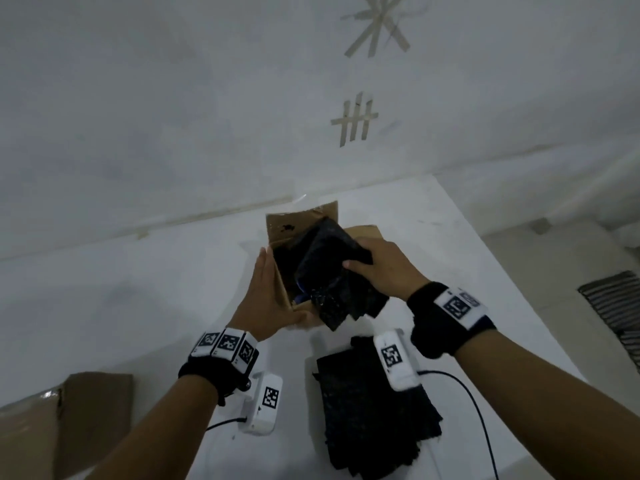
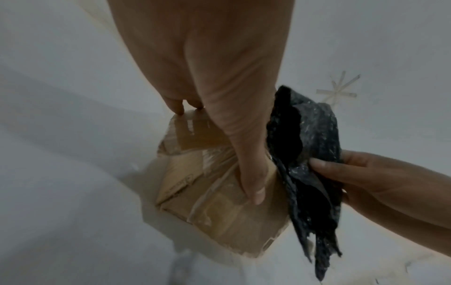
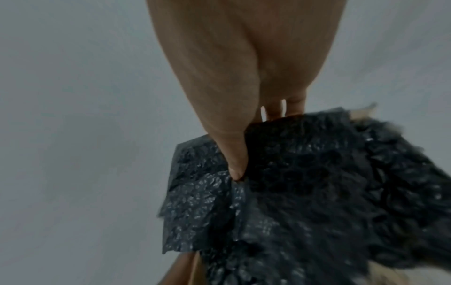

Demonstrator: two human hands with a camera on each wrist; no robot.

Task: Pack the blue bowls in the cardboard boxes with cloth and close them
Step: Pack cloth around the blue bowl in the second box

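Cardboard box on table, my left hand flat against its side, fingers straight; my right hand pinches black cloth in its mouth; bowl inside, barely visible

no readable text anywhere tbh, just black-and-white square code tags on the wristbands and tape marks on the wall

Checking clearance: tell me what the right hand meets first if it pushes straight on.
Probably the open brown cardboard box: the right hand grips the dark crinkly cloth at its mouth. Depth is unclear.
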